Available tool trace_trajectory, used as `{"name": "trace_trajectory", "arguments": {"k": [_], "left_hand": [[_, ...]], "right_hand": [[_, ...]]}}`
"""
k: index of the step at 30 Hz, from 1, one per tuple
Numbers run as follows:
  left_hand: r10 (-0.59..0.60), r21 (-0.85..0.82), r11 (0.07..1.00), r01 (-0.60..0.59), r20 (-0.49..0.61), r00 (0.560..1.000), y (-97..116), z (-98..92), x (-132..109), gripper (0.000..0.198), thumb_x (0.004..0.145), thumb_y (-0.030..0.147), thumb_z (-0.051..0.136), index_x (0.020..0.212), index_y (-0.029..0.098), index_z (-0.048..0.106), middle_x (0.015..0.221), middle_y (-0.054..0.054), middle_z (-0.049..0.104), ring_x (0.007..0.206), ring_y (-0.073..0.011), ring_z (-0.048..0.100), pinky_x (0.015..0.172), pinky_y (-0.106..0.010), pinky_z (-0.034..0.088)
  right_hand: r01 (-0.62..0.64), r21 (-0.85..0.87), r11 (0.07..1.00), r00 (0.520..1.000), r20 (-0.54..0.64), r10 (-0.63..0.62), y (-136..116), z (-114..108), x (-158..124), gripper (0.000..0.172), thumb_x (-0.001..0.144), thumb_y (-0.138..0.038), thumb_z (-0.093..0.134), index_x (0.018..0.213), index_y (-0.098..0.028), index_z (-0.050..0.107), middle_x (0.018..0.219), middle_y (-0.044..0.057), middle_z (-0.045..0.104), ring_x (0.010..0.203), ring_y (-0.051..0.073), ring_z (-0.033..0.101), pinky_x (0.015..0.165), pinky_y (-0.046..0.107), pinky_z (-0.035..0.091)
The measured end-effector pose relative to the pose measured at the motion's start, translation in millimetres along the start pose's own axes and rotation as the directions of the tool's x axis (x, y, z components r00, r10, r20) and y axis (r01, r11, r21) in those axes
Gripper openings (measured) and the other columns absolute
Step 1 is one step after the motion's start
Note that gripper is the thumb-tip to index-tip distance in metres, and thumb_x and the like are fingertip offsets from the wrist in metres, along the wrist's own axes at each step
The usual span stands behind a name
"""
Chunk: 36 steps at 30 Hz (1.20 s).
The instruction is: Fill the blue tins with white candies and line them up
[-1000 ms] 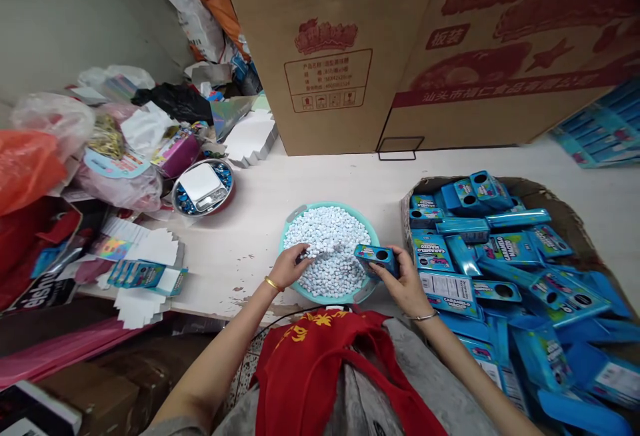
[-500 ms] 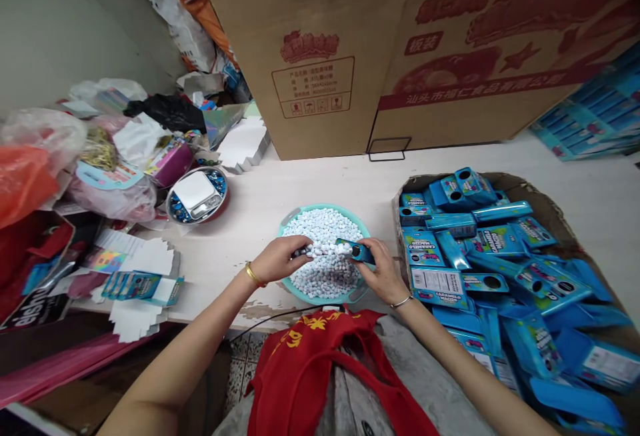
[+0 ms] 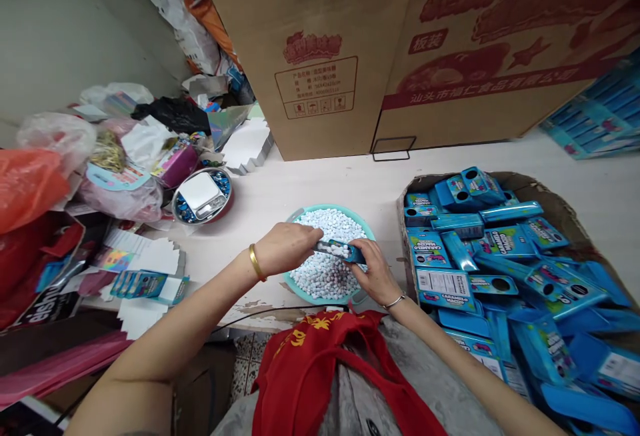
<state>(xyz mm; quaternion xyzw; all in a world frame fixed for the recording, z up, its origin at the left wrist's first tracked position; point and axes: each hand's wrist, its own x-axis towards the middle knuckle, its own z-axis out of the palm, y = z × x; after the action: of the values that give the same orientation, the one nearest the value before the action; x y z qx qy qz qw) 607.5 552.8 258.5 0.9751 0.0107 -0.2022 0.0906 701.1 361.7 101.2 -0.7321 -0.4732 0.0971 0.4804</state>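
Note:
A mint-green basin [image 3: 301, 295] full of small white candies [image 3: 319, 276] stands in front of me. My right hand [image 3: 379, 272] grips a small blue candy box [image 3: 356, 253] over the right side of the basin, its open end facing left. White candies show at that opening. My left hand [image 3: 287, 247], with a gold bangle, is closed around a small scoop [image 3: 324, 247], mostly hidden by the fingers. The scoop's front end meets the mouth of the box, above the candies.
To the right, a cut-down carton [image 3: 403, 223] holds many blue candy boxes [image 3: 443, 288]. A large cardboard carton [image 3: 320, 3] stands behind the basin. Left are a metal bowl [image 3: 229, 206] with a white scale [image 3: 201, 194] on it, plastic bags [image 3: 55, 139] and printed card displays [image 3: 145, 286].
My left hand has moved right and slightly up, bringing the scoop to the box. The heaped candies on the scoop are now at the box's mouth. The view has shifted slightly.

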Motion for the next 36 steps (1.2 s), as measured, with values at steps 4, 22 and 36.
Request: {"name": "trace_trajectory", "arguments": {"k": [4,22,36], "left_hand": [[0.021,0.005,1.0,-0.021,-0.073,0.997,12,-1.7,-1,0.015,0.087,0.012,0.042,0.086,0.018,0.056,0.078,-0.005,0.061,0.075,-0.0176,0.059,0.075,-0.03,0.045],[-0.409,-0.403,0.849,0.342,-0.09,0.908,-44,194.7,12,0.017,0.084,0.015,0.051,0.098,0.02,0.058,0.103,-0.008,0.062,0.099,-0.0206,0.058,0.086,-0.03,0.045],[-0.293,-0.642,0.764,0.059,-0.263,0.919,-46,162.2,0,0.02,0.085,0.029,0.055,0.102,0.018,0.057,0.097,-0.005,0.063,0.088,-0.0165,0.057,0.08,-0.027,0.045]], "right_hand": [[0.004,0.002,1.0,1.0,0.001,-0.004,-1,3,2,0.032,0.083,-0.018,0.05,0.115,-0.024,0.048,0.109,0.01,0.056,0.104,0.027,0.053,0.093,0.049,0.044],[-0.349,0.231,0.908,0.887,-0.23,0.4,22,-23,-21,0.042,0.072,-0.041,0.07,0.104,-0.021,0.053,0.096,0.003,0.057,0.087,0.02,0.056,0.08,0.036,0.047],[-0.274,0.027,0.961,0.945,-0.175,0.275,18,-28,-16,0.035,0.08,-0.039,0.063,0.108,-0.022,0.052,0.099,0.006,0.058,0.092,0.023,0.056,0.084,0.04,0.045]]}}
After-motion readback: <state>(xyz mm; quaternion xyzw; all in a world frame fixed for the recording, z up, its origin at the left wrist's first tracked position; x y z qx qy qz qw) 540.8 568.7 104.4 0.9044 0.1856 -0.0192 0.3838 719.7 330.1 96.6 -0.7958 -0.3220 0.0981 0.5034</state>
